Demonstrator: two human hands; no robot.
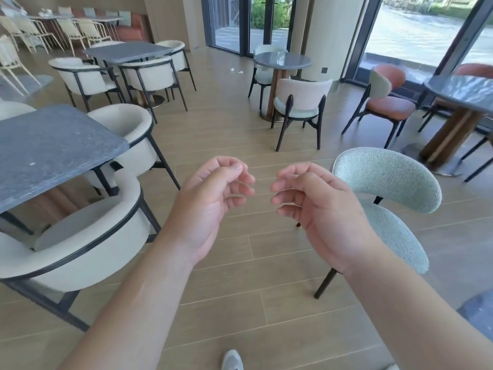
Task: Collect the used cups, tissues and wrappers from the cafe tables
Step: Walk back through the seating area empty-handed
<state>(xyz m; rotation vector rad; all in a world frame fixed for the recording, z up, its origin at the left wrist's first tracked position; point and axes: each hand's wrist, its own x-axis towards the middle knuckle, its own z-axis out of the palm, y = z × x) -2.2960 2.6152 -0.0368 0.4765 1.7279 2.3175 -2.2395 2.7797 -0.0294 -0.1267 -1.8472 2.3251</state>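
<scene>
Head view, left to right. Square grey table point(53, 145) with 2 cream armchairs point(88, 236) beside it. Left hand point(213, 198), raised over the wooden floor point(253, 303), fingers loosely curled, holding nothing. 2 crumpled white tissues point(236, 71) lying on the floor far ahead, between a further square table point(128, 50) and a round grey table point(282, 60). Right hand point(312, 206), likewise loosely curled and empty, near a pale green chair point(386, 177).

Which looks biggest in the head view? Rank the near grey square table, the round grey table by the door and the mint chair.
1. Near grey square table
2. Mint chair
3. Round grey table
Nearness to the camera inflates the first two.
</scene>
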